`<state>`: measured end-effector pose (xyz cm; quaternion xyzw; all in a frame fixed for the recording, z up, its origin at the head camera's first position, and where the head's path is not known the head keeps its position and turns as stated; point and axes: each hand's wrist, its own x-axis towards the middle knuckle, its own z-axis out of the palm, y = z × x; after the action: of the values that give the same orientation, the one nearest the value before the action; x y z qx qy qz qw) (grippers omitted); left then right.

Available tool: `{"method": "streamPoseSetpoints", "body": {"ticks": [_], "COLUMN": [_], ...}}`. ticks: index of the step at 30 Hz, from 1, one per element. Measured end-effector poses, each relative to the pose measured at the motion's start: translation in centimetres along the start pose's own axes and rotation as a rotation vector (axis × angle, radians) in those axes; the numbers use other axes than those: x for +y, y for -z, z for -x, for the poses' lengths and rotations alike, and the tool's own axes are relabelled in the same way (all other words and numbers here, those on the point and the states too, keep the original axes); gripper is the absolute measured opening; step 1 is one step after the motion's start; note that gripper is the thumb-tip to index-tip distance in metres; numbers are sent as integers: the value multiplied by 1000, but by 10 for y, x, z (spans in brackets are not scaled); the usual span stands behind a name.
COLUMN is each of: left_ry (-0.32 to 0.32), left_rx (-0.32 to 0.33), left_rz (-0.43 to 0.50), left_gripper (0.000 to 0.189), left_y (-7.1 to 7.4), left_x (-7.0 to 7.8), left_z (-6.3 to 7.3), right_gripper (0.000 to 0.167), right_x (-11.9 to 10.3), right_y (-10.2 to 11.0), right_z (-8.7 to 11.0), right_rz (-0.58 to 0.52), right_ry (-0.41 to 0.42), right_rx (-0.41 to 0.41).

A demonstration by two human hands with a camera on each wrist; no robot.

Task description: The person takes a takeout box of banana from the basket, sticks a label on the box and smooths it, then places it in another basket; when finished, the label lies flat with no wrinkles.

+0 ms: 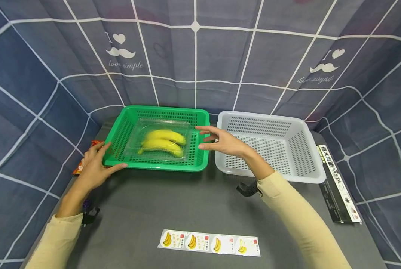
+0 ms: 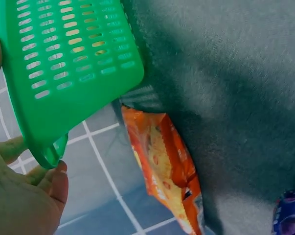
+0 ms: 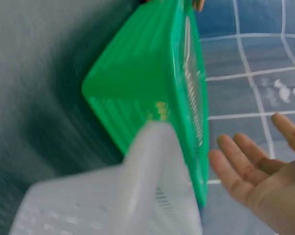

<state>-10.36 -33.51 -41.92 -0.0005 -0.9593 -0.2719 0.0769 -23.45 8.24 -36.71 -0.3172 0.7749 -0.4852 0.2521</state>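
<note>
A green basket (image 1: 160, 167) stands at the back left. In it lies a clear plastic box (image 1: 129, 144) with two yellow bananas (image 1: 161, 144) inside. My left hand (image 1: 94, 166) grips the basket's near left corner, thumb along the front rim. The left wrist view shows fingers of that hand (image 2: 25, 200) curled at the rim's lip. Over the basket's right end hovers my right hand (image 1: 224, 142), fingers spread and nothing in them. It also appears apart from the rim in the right wrist view.
Right of the green basket stands a white basket (image 1: 271, 175). A strip of banana stickers (image 1: 208, 243) lies near the front. Far right is a black and white PASTA box (image 1: 338, 183). An orange packet (image 2: 162, 166) lies left of the green basket, and a purple packet (image 2: 290, 215) lies nearer.
</note>
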Motion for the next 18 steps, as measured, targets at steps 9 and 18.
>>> {"method": "streamPoseSetpoints", "body": {"ticks": [9,18], "left_ry": [46,37], "left_rx": [-30,1], "left_rz": [73,81], "left_gripper": [100,98], "left_y": [2,0], "left_x": [5,1], "left_z": [-3,-1], "right_gripper": [78,89], "right_x": [5,6], "right_y": [7,-2], "right_z": [-53,-93], "right_rz": [103,357], "right_ry": [-39,-43], "right_rx": [-66,-146]}}
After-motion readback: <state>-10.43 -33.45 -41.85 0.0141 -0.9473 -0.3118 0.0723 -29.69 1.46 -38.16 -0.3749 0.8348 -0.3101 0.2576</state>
